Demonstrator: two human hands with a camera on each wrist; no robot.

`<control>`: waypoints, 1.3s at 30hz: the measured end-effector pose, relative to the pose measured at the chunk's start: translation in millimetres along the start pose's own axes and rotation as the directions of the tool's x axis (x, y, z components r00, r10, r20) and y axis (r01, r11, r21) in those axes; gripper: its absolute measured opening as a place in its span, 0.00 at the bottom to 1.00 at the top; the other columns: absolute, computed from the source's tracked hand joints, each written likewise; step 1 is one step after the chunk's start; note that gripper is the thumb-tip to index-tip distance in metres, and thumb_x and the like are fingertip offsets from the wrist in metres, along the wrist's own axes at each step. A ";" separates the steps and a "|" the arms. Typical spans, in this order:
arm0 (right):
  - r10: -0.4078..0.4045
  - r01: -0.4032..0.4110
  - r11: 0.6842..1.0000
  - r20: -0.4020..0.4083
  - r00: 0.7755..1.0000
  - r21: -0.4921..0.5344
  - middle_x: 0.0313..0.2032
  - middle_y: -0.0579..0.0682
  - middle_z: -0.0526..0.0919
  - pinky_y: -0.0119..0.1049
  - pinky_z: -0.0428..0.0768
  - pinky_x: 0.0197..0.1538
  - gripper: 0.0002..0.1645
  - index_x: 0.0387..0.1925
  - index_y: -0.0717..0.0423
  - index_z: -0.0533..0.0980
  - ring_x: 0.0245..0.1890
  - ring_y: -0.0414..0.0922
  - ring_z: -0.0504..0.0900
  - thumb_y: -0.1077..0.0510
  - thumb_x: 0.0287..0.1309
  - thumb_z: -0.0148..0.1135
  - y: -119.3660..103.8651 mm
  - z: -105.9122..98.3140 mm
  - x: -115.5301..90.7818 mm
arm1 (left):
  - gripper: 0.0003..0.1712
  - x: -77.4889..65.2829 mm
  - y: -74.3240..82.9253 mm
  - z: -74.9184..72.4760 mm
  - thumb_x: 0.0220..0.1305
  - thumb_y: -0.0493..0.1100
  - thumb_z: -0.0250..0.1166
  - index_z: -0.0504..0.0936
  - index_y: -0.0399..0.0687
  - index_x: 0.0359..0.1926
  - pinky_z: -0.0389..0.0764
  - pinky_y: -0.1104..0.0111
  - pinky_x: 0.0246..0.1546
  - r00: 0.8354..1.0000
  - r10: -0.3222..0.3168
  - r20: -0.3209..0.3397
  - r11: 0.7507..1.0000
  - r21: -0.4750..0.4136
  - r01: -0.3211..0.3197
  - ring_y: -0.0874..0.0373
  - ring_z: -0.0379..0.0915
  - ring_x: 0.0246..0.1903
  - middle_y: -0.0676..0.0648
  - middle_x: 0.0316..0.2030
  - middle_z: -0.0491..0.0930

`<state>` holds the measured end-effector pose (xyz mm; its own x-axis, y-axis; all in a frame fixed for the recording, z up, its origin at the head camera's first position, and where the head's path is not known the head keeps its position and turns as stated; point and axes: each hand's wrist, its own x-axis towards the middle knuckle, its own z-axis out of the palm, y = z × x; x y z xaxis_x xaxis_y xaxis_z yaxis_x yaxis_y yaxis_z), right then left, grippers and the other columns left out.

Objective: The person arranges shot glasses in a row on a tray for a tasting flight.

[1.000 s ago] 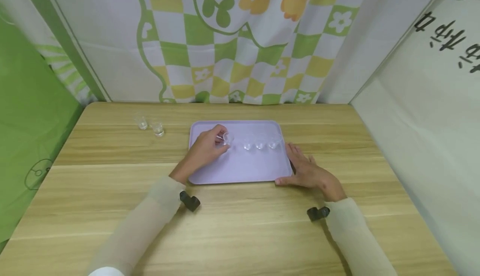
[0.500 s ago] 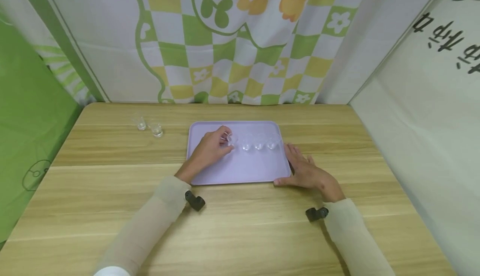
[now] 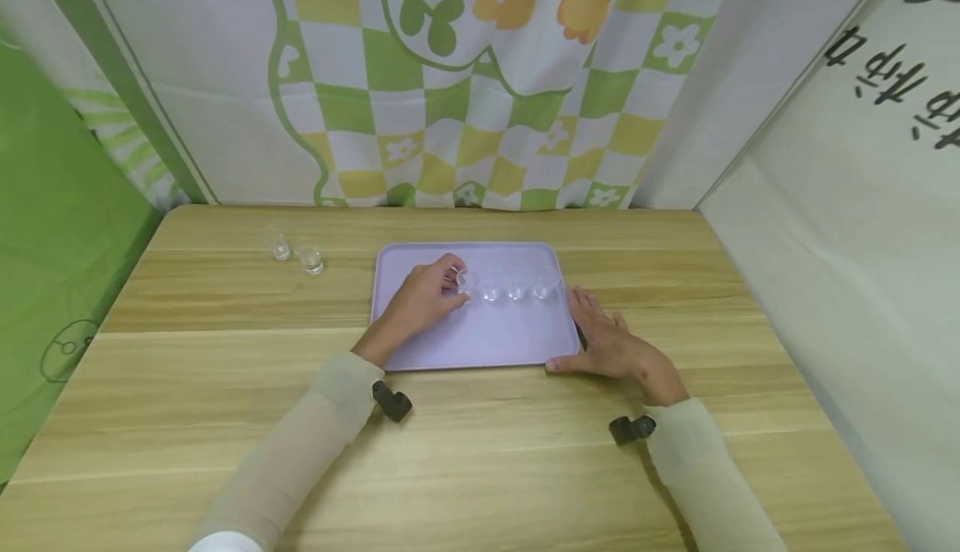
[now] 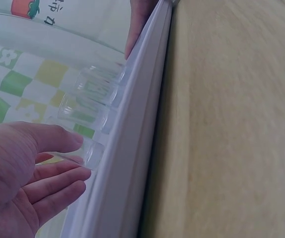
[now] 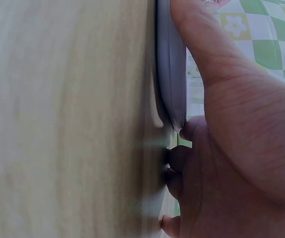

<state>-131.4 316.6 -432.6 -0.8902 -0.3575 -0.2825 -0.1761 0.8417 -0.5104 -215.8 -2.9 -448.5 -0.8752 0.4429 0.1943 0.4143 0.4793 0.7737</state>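
Left hand (image 3: 426, 293) pinches the clear leftmost cup (image 4: 94, 154) between far and near edges of the lavender tray (image 3: 480, 339); seat it flat before easing the grip, don't bump the neighbouring cup (image 3: 491, 290), right hand (image 3: 611, 342), fingers extended, at the right edge.

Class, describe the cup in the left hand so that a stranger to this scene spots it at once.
Find the pale purple tray on the wooden table. There, the wanted clear cup is leftmost in a row of four. Unlike the other three cups, it is held by the left hand.
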 end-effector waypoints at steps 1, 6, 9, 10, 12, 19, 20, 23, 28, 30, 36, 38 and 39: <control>0.000 0.000 1.000 0.000 1.000 0.000 0.80 0.65 0.31 0.74 0.31 0.71 0.78 0.81 0.62 0.32 0.79 0.62 0.30 0.30 0.55 0.72 -0.1 0.3 0.2 | 0.20 -0.3 -0.1 -0.1 0.59 0.34 0.76 0.78 0.37 0.50 0.85 0.63 0.48 1.000 0.000 0.000 1.000 0.002 0.000 0.48 0.86 0.44 0.38 0.45 0.86; -0.002 0.002 1.000 0.002 1.000 -0.004 0.80 0.65 0.32 0.74 0.31 0.71 0.78 0.81 0.62 0.32 0.79 0.62 0.30 0.29 0.55 0.72 -0.3 0.7 1.1 | 0.20 -1.8 -0.9 -0.1 0.59 0.33 0.75 0.78 0.38 0.50 0.85 0.63 0.48 1.000 -0.005 -0.002 1.000 0.006 0.005 0.48 0.86 0.44 0.38 0.44 0.86; -0.001 0.001 1.000 0.003 1.000 -0.005 0.80 0.65 0.32 0.74 0.31 0.70 0.78 0.81 0.62 0.32 0.79 0.62 0.30 0.29 0.55 0.71 -1.1 0.4 1.0 | 0.20 -2.1 -1.9 0.9 0.59 0.33 0.75 0.78 0.38 0.51 0.85 0.64 0.48 1.000 -0.003 -0.002 1.000 0.002 0.003 0.48 0.86 0.44 0.38 0.44 0.86; 0.000 0.000 1.000 0.004 1.000 -0.004 0.80 0.65 0.32 0.74 0.31 0.70 0.78 0.81 0.62 0.32 0.79 0.62 0.30 0.29 0.55 0.71 -1.4 0.4 0.9 | 0.21 -2.1 -2.1 1.2 0.59 0.33 0.75 0.78 0.38 0.51 0.85 0.64 0.48 1.000 -0.002 -0.002 1.000 0.000 0.002 0.49 0.86 0.44 0.39 0.44 0.86; 0.002 -0.002 1.000 0.005 1.000 -0.002 0.80 0.65 0.31 0.74 0.31 0.71 0.78 0.81 0.62 0.32 0.79 0.62 0.30 0.29 0.55 0.71 -2.0 0.5 0.6 | 0.21 -2.2 -1.9 1.6 0.59 0.33 0.75 0.78 0.38 0.51 0.85 0.64 0.47 1.000 -0.001 -0.001 1.000 -0.002 0.001 0.49 0.86 0.43 0.39 0.43 0.86; 0.007 -0.007 1.000 0.012 1.000 0.000 0.80 0.64 0.31 0.73 0.30 0.71 0.77 0.81 0.62 0.32 0.79 0.61 0.29 0.29 0.55 0.71 -2.3 0.8 0.3 | 0.22 -2.6 -1.3 1.7 0.59 0.33 0.76 0.77 0.39 0.52 0.85 0.64 0.47 1.000 -0.004 0.006 1.000 -0.009 0.004 0.49 0.86 0.44 0.40 0.43 0.86; 0.008 -0.008 1.000 0.012 1.000 0.001 0.80 0.64 0.31 0.73 0.30 0.71 0.77 0.81 0.62 0.32 0.79 0.61 0.29 0.29 0.55 0.71 -2.5 0.7 0.2 | 0.22 -2.5 -1.5 1.7 0.59 0.33 0.76 0.77 0.39 0.53 0.85 0.63 0.47 1.000 -0.003 0.006 1.000 -0.012 0.003 0.49 0.86 0.44 0.40 0.43 0.86; 0.008 -0.008 1.000 0.013 1.000 0.002 0.80 0.64 0.31 0.73 0.30 0.71 0.77 0.81 0.62 0.32 0.79 0.61 0.29 0.29 0.56 0.71 -3.0 0.3 0.4 | 0.24 -2.5 -1.9 1.3 0.59 0.34 0.76 0.77 0.40 0.54 0.85 0.63 0.48 1.000 0.000 0.007 1.000 -0.017 0.000 0.49 0.86 0.44 0.40 0.43 0.86; 0.003 -0.003 1.000 0.011 1.000 -0.001 0.80 0.64 0.31 0.73 0.30 0.71 0.77 0.81 0.63 0.32 0.79 0.61 0.29 0.30 0.56 0.71 -3.2 0.1 1.0 | 0.25 -2.3 -2.3 0.2 0.58 0.35 0.76 0.77 0.40 0.55 0.85 0.62 0.49 1.000 -0.001 0.010 1.000 -0.013 0.001 0.49 0.86 0.45 0.40 0.44 0.86; 0.003 -0.003 1.000 0.012 1.000 -0.003 0.80 0.64 0.31 0.73 0.31 0.71 0.77 0.81 0.63 0.32 0.79 0.61 0.29 0.30 0.56 0.71 -2.9 0.1 1.3 | 0.25 -2.4 -1.9 -0.9 0.58 0.36 0.77 0.77 0.40 0.55 0.85 0.62 0.50 1.000 0.000 0.009 1.000 -0.003 0.000 0.49 0.86 0.45 0.41 0.44 0.86; 0.006 -0.006 1.000 0.011 1.000 -0.006 0.80 0.65 0.31 0.72 0.30 0.72 0.77 0.80 0.63 0.32 0.79 0.61 0.30 0.29 0.55 0.71 -1.1 0.2 1.4 | 0.27 -3.4 1.3 -6.2 0.59 0.40 0.78 0.77 0.41 0.56 0.82 0.60 0.53 1.000 -0.005 -0.007 0.999 0.052 0.005 0.50 0.84 0.47 0.43 0.44 0.87; 0.007 -0.007 1.000 0.008 1.000 -0.008 0.80 0.65 0.31 0.72 0.31 0.72 0.77 0.80 0.63 0.32 0.79 0.61 0.30 0.29 0.55 0.71 -0.7 0.1 1.2 | 0.28 -4.1 1.4 -8.5 0.59 0.41 0.78 0.77 0.41 0.57 0.82 0.60 0.54 1.000 -0.008 -0.015 0.998 0.062 0.009 0.50 0.84 0.47 0.43 0.45 0.87; 0.007 -0.007 1.000 0.007 1.000 -0.008 0.80 0.65 0.31 0.72 0.31 0.72 0.78 0.80 0.63 0.33 0.79 0.61 0.30 0.29 0.55 0.71 -0.6 0.1 1.1 | 0.28 -4.8 1.5 -9.9 0.59 0.41 0.78 0.77 0.40 0.57 0.82 0.60 0.54 1.000 -0.007 -0.021 0.998 0.063 0.008 0.49 0.84 0.47 0.43 0.45 0.87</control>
<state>-132.2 315.6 -432.8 -0.8885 -0.3542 -0.2918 -0.1730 0.8475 -0.5019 -213.5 -11.8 -442.3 -0.8832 0.4235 0.2016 0.4220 0.5296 0.7358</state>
